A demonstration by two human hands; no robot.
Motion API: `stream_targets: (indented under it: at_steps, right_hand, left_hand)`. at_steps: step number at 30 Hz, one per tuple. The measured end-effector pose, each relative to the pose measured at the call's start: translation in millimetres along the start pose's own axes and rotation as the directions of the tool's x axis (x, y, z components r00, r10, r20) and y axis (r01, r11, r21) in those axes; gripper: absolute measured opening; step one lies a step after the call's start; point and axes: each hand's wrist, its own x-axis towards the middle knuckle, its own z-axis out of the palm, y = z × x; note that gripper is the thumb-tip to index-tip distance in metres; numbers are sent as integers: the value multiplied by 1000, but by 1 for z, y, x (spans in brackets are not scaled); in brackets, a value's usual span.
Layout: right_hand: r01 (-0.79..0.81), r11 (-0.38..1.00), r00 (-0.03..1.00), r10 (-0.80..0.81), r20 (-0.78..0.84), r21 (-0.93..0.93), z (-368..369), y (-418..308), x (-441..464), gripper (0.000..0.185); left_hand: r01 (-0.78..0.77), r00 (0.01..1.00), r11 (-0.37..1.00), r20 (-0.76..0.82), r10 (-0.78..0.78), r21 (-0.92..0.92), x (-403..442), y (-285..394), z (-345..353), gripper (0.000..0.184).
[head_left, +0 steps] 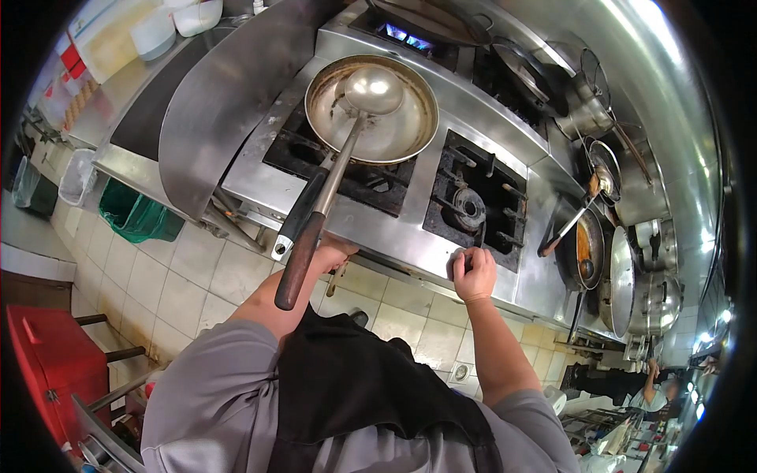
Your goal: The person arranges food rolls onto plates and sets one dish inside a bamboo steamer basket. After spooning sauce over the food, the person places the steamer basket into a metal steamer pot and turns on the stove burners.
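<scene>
A wide metal pan [322, 118] sits on the left burner, its black handle pointing toward me. In it rests a steel ladle [374, 90], whose long brown wooden handle extends over the stove's front edge. My left hand [334, 255] is at that front edge, below the two handles; its fingers are largely hidden. My right hand [475, 275] lies on the stove's front rim, fingers curled closed, with a small dark patch between them that I cannot make out. Behind it is a bare black burner [469, 206].
Blue flames burn under a dark wok [430, 20] at the back. Pans and pots [619, 284] crowd the right side. A curved metal shield [217, 102] stands left, near a green-lined bin [130, 209]. A red box [59, 370] is at lower left. Another person [650, 394] is far right.
</scene>
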Motion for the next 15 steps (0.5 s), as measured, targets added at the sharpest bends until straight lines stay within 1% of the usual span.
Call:
stream_targets:
  at_steps: [2,3,5,6,8,10,12,15]
  right_hand:
    - [19,1000,1000,-19,-10,11,1,1,1,13]
    - [29,999,999,-29,-14,17,1,1,1,13]
    - [-8,1000,1000,8,19,14,1,2,-1,15]
    - [-27,1000,999,27,36,12,1,2,-1,15]
    - [2,1000,1000,-2,10,16,1,2,-1,14]
    - [21,1000,1000,-21,-8,17,1,1,0,13]
    - [31,999,999,-31,-16,16,1,1,1,13]
    - [39,999,999,-39,-10,11,1,2,1,13]
  left_hand:
    - [27,998,996,-55,-22,91,17,-10,2,18]
    - [-18,996,995,-80,26,97,19,-12,3,18]
    - [-107,985,988,-125,121,114,2,0,7,20]
    - [-117,980,982,-143,138,148,-5,5,7,24]
    - [-134,969,967,-177,174,215,-10,9,7,33]
    - [-275,920,876,-156,360,397,25,-16,8,40]
    - [-325,889,795,-122,442,512,32,-22,8,45]
    - [-280,900,758,-114,421,589,12,-3,10,47]
